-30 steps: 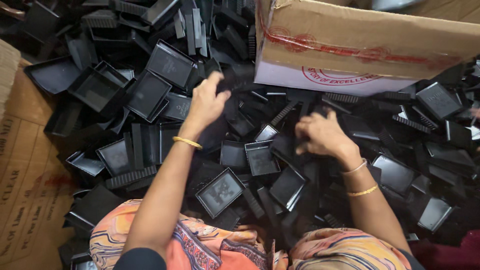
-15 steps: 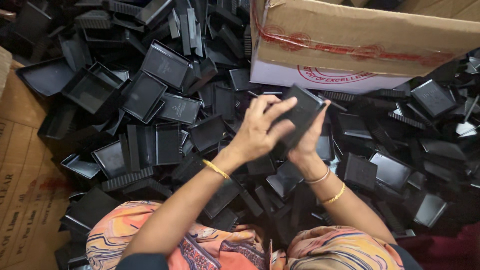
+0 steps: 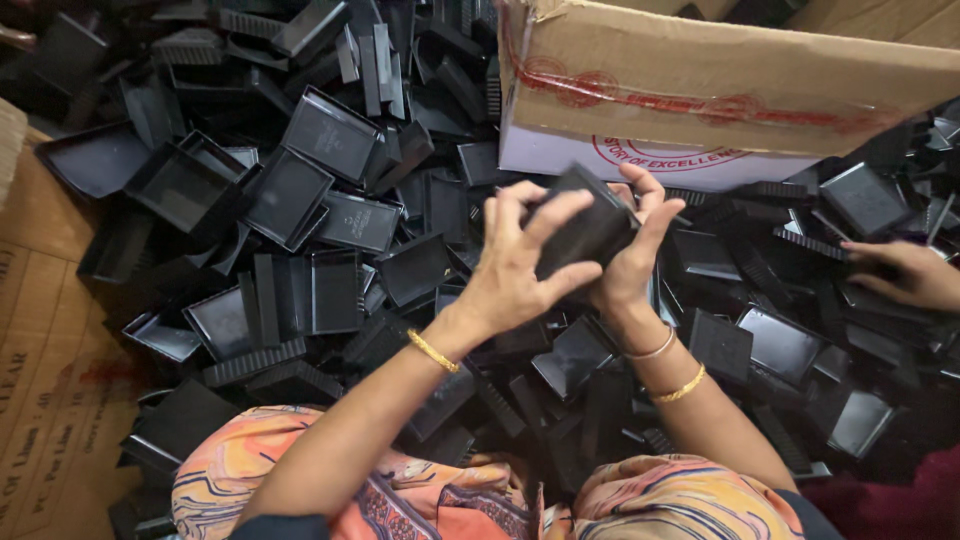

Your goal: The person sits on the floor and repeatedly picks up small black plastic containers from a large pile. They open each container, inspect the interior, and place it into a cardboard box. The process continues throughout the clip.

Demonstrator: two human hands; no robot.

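Head view: at frame centre, the left hand (image 3: pixel 520 265) and right hand (image 3: pixel 630 250) clamp together on one black plastic tray (image 3: pixel 585 225), possibly a small stack, above the tray heap (image 3: pixel 300 200), below the cardboard box (image 3: pixel 720 80).

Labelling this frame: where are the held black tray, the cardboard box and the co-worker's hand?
black tray (image 3: pixel 590 228), head view, its dark underside.
cardboard box (image 3: pixel 720 85), head view, brown side wall.
co-worker's hand (image 3: pixel 905 272), head view, back of hand.
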